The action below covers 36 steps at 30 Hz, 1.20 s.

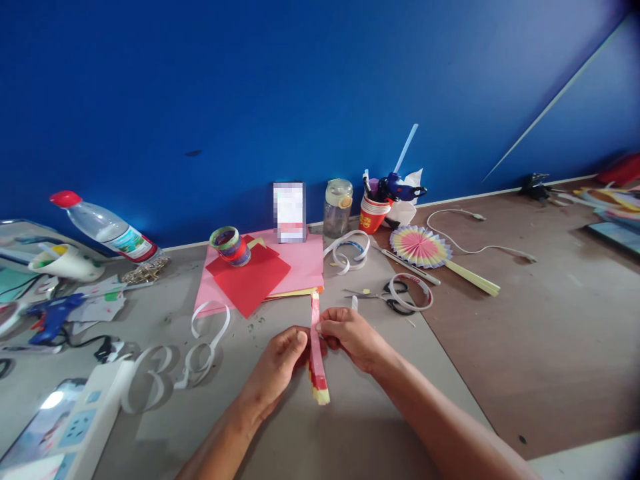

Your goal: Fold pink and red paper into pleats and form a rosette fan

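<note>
Between my two hands is a narrow stack of pleated paper (316,353), pink and red with pale yellow ends, standing lengthwise away from me. My left hand (285,360) grips its left side near the middle, thumb raised along it. From the right, my right hand (347,333) pinches the strip a little higher up; its fingertips are partly hidden behind the paper. Beyond my right hand lie black-handled scissors (397,300) and a roll of tape (425,293). A finished round paper fan (421,247) with yellow handle sticks rests farther right.
Red paper (250,283) and pink sheets (310,260) lie ahead, with tape rolls (233,247) on them. White strips (210,340) curl at left, near a power strip (85,420) and a blue glue gun (55,317). A bottle (115,230), a jar (339,210) and a red cup (373,213) stand along the wall.
</note>
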Each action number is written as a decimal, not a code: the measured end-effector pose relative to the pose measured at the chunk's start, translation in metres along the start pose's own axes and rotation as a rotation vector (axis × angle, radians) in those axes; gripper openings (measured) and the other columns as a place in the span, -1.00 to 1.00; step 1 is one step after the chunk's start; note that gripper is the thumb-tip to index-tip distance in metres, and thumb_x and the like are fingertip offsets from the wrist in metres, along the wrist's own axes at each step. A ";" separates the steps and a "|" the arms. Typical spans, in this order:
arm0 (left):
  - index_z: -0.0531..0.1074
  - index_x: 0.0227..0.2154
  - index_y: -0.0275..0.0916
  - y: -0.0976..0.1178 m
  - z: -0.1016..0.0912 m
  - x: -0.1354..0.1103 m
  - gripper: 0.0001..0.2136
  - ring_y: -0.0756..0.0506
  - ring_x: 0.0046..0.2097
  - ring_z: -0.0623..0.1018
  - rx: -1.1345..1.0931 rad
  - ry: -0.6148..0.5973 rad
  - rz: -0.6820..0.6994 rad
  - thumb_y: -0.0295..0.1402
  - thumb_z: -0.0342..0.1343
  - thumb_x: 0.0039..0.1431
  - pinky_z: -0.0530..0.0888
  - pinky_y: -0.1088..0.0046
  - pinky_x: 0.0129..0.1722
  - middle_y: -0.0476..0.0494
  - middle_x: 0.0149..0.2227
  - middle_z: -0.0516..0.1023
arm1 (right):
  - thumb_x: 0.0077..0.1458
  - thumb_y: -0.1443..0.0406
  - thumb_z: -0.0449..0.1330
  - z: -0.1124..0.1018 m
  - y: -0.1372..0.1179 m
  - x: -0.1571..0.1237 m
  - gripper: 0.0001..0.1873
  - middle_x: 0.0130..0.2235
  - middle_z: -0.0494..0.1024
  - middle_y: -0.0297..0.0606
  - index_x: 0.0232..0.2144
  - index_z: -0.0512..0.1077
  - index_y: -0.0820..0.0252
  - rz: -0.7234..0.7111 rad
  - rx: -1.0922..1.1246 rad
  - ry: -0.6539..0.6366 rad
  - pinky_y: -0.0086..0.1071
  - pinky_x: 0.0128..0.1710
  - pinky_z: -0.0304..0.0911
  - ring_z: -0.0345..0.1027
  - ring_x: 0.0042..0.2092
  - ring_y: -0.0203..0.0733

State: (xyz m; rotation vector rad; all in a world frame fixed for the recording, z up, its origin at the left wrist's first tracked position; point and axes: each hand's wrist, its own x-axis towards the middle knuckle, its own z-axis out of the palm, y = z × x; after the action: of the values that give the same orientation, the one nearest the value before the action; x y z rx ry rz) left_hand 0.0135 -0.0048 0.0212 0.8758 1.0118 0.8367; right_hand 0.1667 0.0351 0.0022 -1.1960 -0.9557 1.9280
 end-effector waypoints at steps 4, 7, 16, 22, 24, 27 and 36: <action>0.52 -0.36 -0.33 -0.001 -0.004 0.002 -0.70 -0.01 -0.43 0.41 0.034 0.053 -0.028 -0.13 0.18 0.06 0.32 0.47 -0.37 -0.07 -0.52 0.47 | -0.19 0.29 0.23 0.000 -0.001 -0.001 -0.87 -0.67 0.31 -0.44 -0.61 0.39 0.26 -0.021 0.002 -0.028 -0.47 -0.61 -0.10 0.04 -0.63 -0.45; 0.52 -0.40 -0.33 -0.001 -0.007 0.003 -0.73 0.01 -0.44 0.39 0.043 0.079 -0.058 -0.18 0.22 0.01 0.29 0.50 -0.41 -0.03 -0.56 0.43 | -0.19 0.29 0.25 0.002 -0.002 -0.002 -0.87 -0.65 0.35 -0.43 -0.60 0.41 0.28 -0.026 0.008 -0.040 -0.49 -0.61 -0.10 0.04 -0.63 -0.46; 0.51 -0.45 -0.29 0.007 -0.008 0.000 -0.78 -0.01 -0.44 0.42 0.100 0.012 -0.019 -0.20 0.19 0.02 0.34 0.47 -0.32 -0.06 -0.50 0.52 | -0.29 0.24 0.38 0.002 -0.004 -0.005 -0.74 -0.65 0.36 -0.43 -0.57 0.43 0.30 0.071 0.117 -0.153 -0.50 -0.61 0.03 0.15 -0.63 -0.45; 0.37 -0.60 -0.28 0.013 -0.009 -0.004 -0.77 0.05 -0.57 0.32 0.013 0.056 -0.122 -0.22 0.23 -0.08 0.27 0.51 -0.50 0.03 -0.63 0.38 | -0.31 0.24 0.42 -0.009 -0.010 -0.008 -0.68 -0.53 0.47 -0.35 -0.48 0.47 0.33 0.171 0.159 -0.291 -0.47 -0.49 0.21 0.32 -0.55 -0.40; 0.34 -0.59 -0.26 0.013 -0.012 -0.004 -0.76 0.05 -0.60 0.32 -0.032 0.091 -0.149 -0.21 0.23 -0.10 0.25 0.51 -0.54 0.06 -0.65 0.35 | -0.28 0.23 0.41 -0.014 -0.016 -0.011 -0.65 -0.47 0.49 -0.31 -0.41 0.49 0.33 0.160 0.113 -0.277 -0.45 -0.45 0.22 0.35 -0.51 -0.38; 0.30 -0.58 -0.24 0.011 -0.015 -0.002 -0.75 0.05 -0.59 0.31 -0.015 0.135 -0.116 -0.21 0.21 -0.08 0.22 0.53 -0.54 0.10 -0.66 0.31 | -0.19 0.22 0.34 -0.022 -0.027 -0.014 -0.69 -0.47 0.47 -0.33 -0.36 0.50 0.30 0.049 -0.053 -0.148 -0.45 -0.45 0.19 0.31 -0.50 -0.39; 0.32 -0.63 -0.26 0.004 -0.012 0.000 -0.81 0.03 -0.52 0.26 0.366 0.076 -0.062 -0.28 0.11 -0.03 0.20 0.51 -0.47 0.06 -0.62 0.28 | -0.04 0.33 0.11 -0.052 -0.046 -0.004 -0.83 -0.47 0.50 -0.34 -0.41 0.51 0.21 -0.346 -0.915 0.285 -0.43 -0.42 0.12 0.28 -0.45 -0.29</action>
State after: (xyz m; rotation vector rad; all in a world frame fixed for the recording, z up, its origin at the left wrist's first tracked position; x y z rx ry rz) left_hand 0.0013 -0.0003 0.0218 1.1218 1.2768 0.6443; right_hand 0.2231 0.0675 0.0271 -1.5853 -1.8214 0.9909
